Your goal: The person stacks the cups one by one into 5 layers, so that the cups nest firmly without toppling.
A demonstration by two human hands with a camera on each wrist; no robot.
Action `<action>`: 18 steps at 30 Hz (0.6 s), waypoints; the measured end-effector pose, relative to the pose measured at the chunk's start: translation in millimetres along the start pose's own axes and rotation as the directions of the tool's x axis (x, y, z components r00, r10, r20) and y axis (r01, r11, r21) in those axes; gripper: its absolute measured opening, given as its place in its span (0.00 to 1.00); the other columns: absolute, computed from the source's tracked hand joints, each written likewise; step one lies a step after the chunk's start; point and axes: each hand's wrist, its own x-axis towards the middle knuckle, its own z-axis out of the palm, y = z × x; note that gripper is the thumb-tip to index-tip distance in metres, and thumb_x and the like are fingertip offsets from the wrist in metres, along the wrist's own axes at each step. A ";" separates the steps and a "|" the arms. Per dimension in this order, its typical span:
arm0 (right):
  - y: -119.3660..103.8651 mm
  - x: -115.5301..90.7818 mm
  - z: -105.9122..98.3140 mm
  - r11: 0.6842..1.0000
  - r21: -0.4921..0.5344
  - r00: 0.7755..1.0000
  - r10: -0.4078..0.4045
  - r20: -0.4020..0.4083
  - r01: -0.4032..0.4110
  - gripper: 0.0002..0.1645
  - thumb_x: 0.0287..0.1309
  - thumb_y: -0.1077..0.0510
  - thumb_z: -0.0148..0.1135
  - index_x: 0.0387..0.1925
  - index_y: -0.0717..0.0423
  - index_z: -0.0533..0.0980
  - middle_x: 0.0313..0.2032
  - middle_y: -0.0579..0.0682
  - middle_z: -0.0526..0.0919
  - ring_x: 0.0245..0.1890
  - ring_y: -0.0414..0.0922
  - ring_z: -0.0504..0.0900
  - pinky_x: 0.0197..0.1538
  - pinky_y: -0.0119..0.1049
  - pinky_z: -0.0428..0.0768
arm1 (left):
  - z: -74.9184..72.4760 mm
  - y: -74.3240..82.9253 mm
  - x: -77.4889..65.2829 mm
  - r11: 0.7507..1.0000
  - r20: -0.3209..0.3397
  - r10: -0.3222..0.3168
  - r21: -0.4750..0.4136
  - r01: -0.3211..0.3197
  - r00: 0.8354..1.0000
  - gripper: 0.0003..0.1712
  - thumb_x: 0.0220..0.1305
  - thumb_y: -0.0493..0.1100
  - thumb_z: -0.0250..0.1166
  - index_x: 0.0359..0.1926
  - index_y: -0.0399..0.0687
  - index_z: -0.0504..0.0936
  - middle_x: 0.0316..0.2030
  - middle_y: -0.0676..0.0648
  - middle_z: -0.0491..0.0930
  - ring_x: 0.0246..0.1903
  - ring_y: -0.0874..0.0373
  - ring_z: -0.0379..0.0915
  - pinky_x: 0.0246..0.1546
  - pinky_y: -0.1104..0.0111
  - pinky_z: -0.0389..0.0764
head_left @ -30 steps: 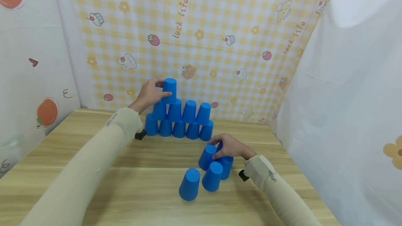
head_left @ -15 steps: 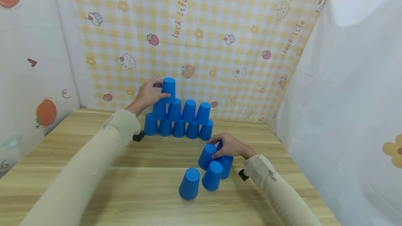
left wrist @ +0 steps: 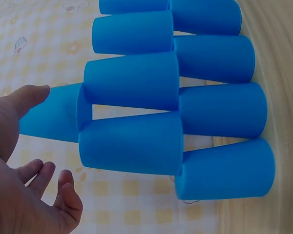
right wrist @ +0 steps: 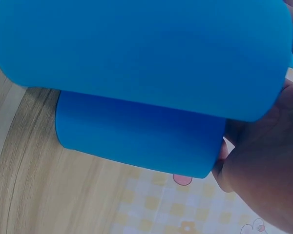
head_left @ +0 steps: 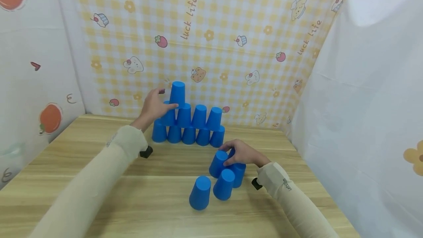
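An upside-down blue cup [head_left: 177, 93] stands alone on the third level, at the left of a wall of stacked blue cups [head_left: 199, 116]. Beside it is my left hand [head_left: 154, 105], fingers spread off the cup. In the left wrist view the thumb still lies over that top cup [left wrist: 58, 112], while the other fingers are apart from it. My right hand [head_left: 244, 153] holds a blue cup [head_left: 218, 164] between thumb and fingers, in the loose group at the near right. Another cup [right wrist: 141, 131] shows beneath the hand in the right wrist view.
Upside-down blue cups stand close around the right hand: one in front [head_left: 224, 185], one under the wrist [head_left: 239, 176] and one farther left [head_left: 199, 194]. The wooden table [head_left: 142, 194] ends at a checked cloth backdrop [head_left: 211, 54] just behind the stack.
My left fingers have loosened from the top cup and drawn back slightly left; the cup stays on the second row. The right hand keeps its place on its cup.
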 end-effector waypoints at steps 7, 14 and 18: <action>-1.8 -0.7 0.9 1.000 -0.001 1.000 0.009 -0.006 -0.009 0.29 0.53 0.50 0.75 0.55 0.54 0.79 0.48 0.50 0.84 0.50 0.53 0.82 0.54 0.57 0.80 | 9.6 -7.7 -16.4 0.998 -0.085 0.041 -0.039 -0.044 0.996 0.48 0.61 0.51 0.71 0.73 0.38 0.57 0.69 0.36 0.61 0.66 0.37 0.59 0.64 0.43 0.66; -0.7 -1.3 1.0 1.000 -0.003 1.000 0.023 -0.007 -0.023 0.28 0.53 0.49 0.75 0.55 0.53 0.79 0.48 0.49 0.83 0.50 0.52 0.82 0.54 0.56 0.80 | 19.9 -10.3 -36.6 0.997 -0.128 0.073 -0.028 -0.077 0.989 0.49 0.61 0.53 0.71 0.73 0.40 0.55 0.68 0.35 0.60 0.65 0.35 0.58 0.60 0.38 0.63; -0.8 -0.8 0.8 1.000 -0.002 1.000 0.020 -0.006 -0.020 0.29 0.53 0.49 0.75 0.55 0.53 0.79 0.48 0.49 0.83 0.50 0.53 0.82 0.54 0.56 0.80 | 25.5 -12.8 -49.7 0.998 -0.119 0.065 -0.012 -0.067 0.991 0.49 0.62 0.54 0.70 0.72 0.37 0.55 0.66 0.33 0.61 0.65 0.35 0.57 0.58 0.38 0.60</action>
